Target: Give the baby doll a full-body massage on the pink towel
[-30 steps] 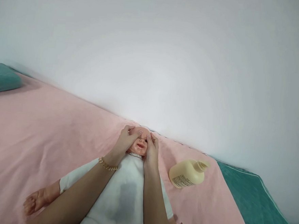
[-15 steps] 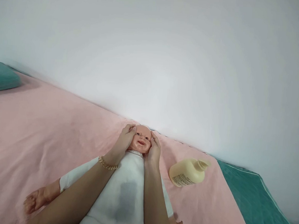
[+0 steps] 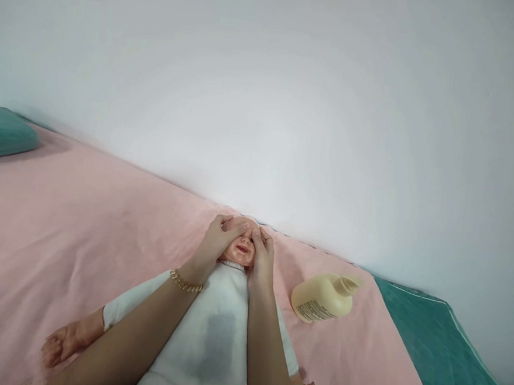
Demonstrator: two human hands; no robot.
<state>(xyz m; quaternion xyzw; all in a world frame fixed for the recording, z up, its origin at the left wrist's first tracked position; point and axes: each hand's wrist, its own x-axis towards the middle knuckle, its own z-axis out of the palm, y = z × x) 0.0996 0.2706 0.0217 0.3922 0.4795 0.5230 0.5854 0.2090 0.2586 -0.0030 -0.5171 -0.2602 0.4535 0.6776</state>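
**Doll on pink sheet, head between two bare hands; pump-type bottle alongside**

At far left, a green cushion [image 3: 6, 132], cut off by the edge of the view, is set on a pink sheet [image 3: 97, 205]. The sheet is spread across the lower part of the view and bordered behind by a pale wall [image 3: 264, 87].

Next, one outstretched doll hand [image 3: 62, 341] is shown on the sheet, at the end of a white sleeve. A beaded bracelet [image 3: 185, 282] is worn at the left wrist. The left hand [image 3: 213, 240] is laid against the doll's head; its thumb is stretched over the brow, wide of the fingers, which are placed along the side.

At centre, the doll [image 3: 214, 307] is laid face up, head towards the wall, dressed in white with a grey patch on the front. Its red mouth is exposed; its eyes are largely covered.

The right hand [image 3: 263, 257] is laid on the opposite side of the head, thumb near the eye, narrowly parted from the fingers.

Further right, a yellow bottle [image 3: 320, 298] with printed lettering is placed on the sheet. At far right, green fabric [image 3: 444, 346] is seen beyond the sheet's edge.
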